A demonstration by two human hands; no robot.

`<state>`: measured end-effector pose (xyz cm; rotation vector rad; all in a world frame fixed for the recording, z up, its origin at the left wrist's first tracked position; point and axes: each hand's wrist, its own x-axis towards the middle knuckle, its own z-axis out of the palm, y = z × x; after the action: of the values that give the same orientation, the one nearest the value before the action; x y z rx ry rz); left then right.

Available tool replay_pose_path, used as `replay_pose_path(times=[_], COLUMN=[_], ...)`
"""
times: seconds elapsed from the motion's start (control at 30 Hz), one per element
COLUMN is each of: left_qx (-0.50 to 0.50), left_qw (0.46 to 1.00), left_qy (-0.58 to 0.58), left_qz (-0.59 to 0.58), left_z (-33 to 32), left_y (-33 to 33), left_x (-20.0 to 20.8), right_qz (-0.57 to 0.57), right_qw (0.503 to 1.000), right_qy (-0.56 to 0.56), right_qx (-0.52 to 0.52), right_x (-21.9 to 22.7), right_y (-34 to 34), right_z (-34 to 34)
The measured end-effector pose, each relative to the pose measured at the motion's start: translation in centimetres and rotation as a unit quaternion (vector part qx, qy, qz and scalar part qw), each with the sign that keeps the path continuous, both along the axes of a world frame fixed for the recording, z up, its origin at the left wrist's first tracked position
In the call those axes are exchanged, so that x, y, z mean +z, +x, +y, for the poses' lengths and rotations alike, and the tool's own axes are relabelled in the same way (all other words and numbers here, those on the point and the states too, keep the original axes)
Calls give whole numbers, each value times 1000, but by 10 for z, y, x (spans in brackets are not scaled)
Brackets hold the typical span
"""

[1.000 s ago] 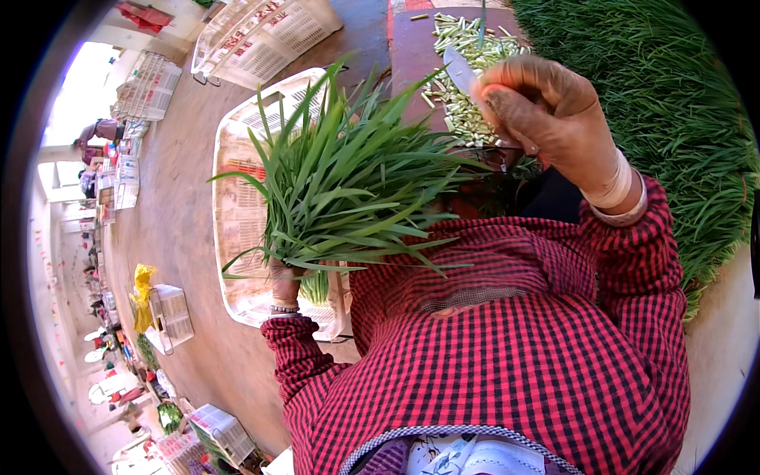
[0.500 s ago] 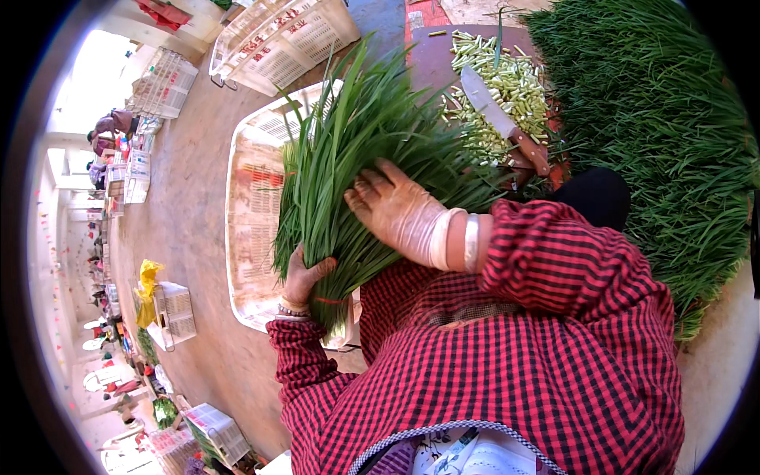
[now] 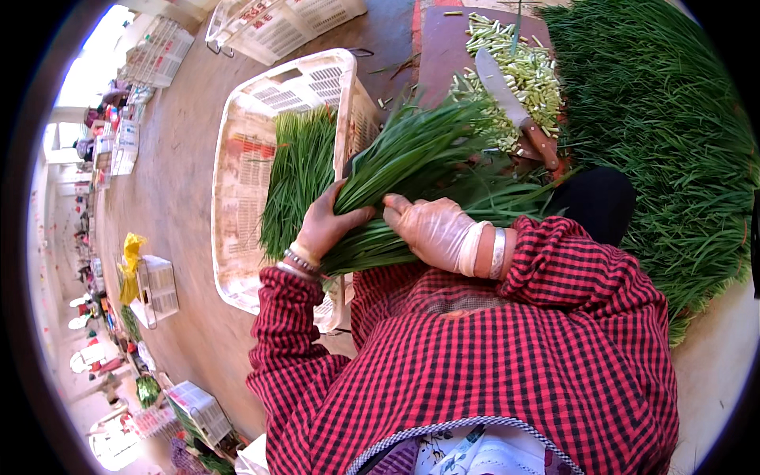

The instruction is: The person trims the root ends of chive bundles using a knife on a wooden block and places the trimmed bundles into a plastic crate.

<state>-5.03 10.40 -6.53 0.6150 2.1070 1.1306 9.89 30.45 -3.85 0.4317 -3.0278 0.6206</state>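
Note:
A loose bunch of long green chives (image 3: 412, 154) lies across my lap, leaf tips toward the upper right. My left hand (image 3: 332, 218) wraps around it on the left, thumb on top. My right hand (image 3: 438, 231), in a thin see-through glove, is closed on leaves lower in the bunch, fingertips close to my left thumb. On my left, a white plastic crate (image 3: 237, 202) holds more chives (image 3: 301, 178) packed along its inner side. The lower ends of the held bunch are partly hidden behind my left wrist.
Beyond my right hand, a knife (image 3: 518, 111) lies over cut pale stalk pieces (image 3: 546, 83) on a brown board (image 3: 439, 59). A thick heap of chives (image 3: 657, 150) fills the right side. Another white crate (image 3: 297, 28) stands farther off; a yellow bag (image 3: 131, 269) hangs on a distant crate.
The bunch has tipped down to the right, uncovering the chives in the crate. My left hand has shifted up and right along it. My right hand has moved right and lower, its fingers now closed.

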Motion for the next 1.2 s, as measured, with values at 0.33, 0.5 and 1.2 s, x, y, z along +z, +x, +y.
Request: replay_pose_path(times=[0.33,0.5,1.2], left_qx=[285,325,60], left_qw=[894,856,990], left_qy=[272,338,125], left_qz=[-214,-220,-39], left_z=[-19,-38,-50], left_y=[1,-11,-6], left_x=[23,10,7], right_qz=[43,39,11], right_qw=[999,997,999], right_qy=[1,-42,-35], right_qx=[4,51,-2], right_x=[10,21,12], right_y=[29,39,11], right_z=[10,6,44])
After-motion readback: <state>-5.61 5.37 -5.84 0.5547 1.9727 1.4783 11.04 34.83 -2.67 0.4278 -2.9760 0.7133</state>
